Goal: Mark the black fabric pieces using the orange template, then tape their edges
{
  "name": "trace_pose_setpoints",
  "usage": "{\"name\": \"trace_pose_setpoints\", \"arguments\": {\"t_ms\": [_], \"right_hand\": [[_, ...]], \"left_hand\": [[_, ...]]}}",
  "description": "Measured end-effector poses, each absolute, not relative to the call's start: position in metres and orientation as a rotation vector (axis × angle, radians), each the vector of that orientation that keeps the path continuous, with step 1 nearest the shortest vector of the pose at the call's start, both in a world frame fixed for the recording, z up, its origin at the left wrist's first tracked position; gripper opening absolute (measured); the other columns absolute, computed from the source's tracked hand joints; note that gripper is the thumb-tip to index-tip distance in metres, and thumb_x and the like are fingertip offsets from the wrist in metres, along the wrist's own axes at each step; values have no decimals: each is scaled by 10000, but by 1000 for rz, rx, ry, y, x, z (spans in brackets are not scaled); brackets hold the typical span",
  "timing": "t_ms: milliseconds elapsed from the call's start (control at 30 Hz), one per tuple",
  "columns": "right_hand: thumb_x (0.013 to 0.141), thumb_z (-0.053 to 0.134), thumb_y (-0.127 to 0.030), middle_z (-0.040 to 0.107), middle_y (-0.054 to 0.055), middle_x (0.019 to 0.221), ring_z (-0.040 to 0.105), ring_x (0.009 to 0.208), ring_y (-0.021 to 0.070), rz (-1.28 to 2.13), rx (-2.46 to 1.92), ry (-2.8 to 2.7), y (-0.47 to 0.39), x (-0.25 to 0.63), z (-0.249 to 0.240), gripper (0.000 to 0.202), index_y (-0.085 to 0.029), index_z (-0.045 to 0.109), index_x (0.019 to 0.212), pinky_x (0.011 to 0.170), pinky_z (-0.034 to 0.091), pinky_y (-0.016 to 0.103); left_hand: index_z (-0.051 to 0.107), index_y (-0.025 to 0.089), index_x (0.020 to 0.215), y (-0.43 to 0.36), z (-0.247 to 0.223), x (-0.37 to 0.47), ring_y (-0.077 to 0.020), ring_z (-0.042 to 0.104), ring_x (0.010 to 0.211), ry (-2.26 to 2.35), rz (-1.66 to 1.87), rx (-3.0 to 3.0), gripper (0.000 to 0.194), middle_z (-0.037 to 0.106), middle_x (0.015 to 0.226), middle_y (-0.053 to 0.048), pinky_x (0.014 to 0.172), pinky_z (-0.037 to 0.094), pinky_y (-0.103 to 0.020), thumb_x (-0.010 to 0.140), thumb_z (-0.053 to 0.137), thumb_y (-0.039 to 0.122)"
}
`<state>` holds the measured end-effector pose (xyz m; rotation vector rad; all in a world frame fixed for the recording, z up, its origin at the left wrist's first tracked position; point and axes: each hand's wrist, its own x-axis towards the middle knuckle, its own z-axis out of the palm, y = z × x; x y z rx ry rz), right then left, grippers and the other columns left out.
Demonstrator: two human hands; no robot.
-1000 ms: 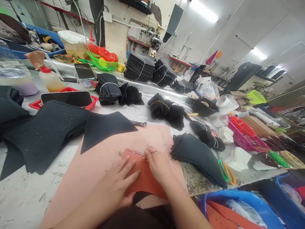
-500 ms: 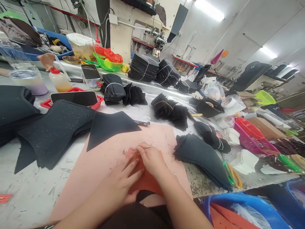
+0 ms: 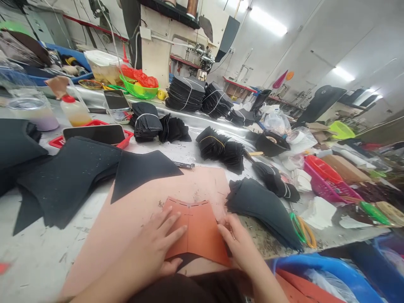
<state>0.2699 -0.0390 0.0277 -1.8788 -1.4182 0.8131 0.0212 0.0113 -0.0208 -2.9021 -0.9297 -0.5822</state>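
Observation:
An orange template (image 3: 205, 229) lies on a larger pale pink sheet (image 3: 126, 227), with dark slots along its curved top edge and a line down its middle. Black material shows under its lower edge. My left hand (image 3: 159, 242) is spread flat over the template's left side, fingers apart. At the template's right edge, my right hand (image 3: 235, 235) is closed in a pinch around a thin pen-like stick, mostly hidden by the fingers. A single black cut piece (image 3: 142, 170) overlaps the sheet's upper left, and a black marker (image 3: 184, 165) lies by its tip.
Stacked black pieces lie left (image 3: 69, 172) and right (image 3: 259, 210). Tied black bundles (image 3: 186, 92) stand behind. A red basket (image 3: 128, 139) holds a phone. Scissors (image 3: 303, 229) lie at the right, above a blue bin (image 3: 303, 261). A sewing machine (image 3: 202, 59) stands at the back.
My right hand has moved from the template's top edge down to its right edge, uncovering the slots and middle line. My left hand stays flat on the template. The view has shifted slightly.

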Motion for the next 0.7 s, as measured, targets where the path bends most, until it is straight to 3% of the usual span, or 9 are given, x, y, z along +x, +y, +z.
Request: {"name": "trace_pose_setpoints", "arguments": {"t_ms": [200, 367, 467, 600, 700], "right_hand": [[708, 542, -353, 516, -13, 626, 502, 588, 169, 814, -1836, -1379, -44, 263, 24, 155, -228, 467, 656, 551, 424, 272], [704, 554, -369, 501, -27, 621, 489, 569, 163, 801, -1787, -1248, -45, 257, 23, 164, -228, 471, 691, 526, 409, 260], [671, 572, -282, 520, -18, 661, 517, 629, 171, 786, -1747, -1251, -45, 250, 28, 121, -226, 466, 693, 577, 445, 268], [644, 548, -161, 584, 13, 742, 552, 691, 176, 714, -1770, -1272, -41, 243, 38, 156, -232, 409, 658, 630, 460, 278], [742, 510, -185, 636, 72, 921, 592, 843, 190, 473, -1590, -1366, -37, 253, 51, 168, -232, 396, 628, 734, 468, 306]], "left_hand": [[514, 284, 1260, 5, -14, 20, -343, 421, 1269, -1017, -457, -2970, 698, 475, 1376, -97, 969, 443, -485, 612, 728, 433], [434, 280, 1329, 6, -18, 19, -339, 407, 1278, -1043, -575, -2883, 773, 393, 1434, -113, 978, 429, -465, 614, 702, 398], [415, 276, 1344, 11, -17, 17, -342, 435, 1253, -952, -688, -2799, 777, 413, 1419, -112, 976, 427, -464, 624, 667, 424], [408, 255, 1359, 14, -6, 15, -340, 374, 1302, -771, -833, -2677, 718, 358, 1451, -117, 1086, 293, -460, 692, 626, 409], [431, 283, 1346, 10, 4, 17, -289, 379, 1308, -587, -907, -2634, 611, 415, 1422, -75, 1136, 203, -403, 773, 601, 410]]}}
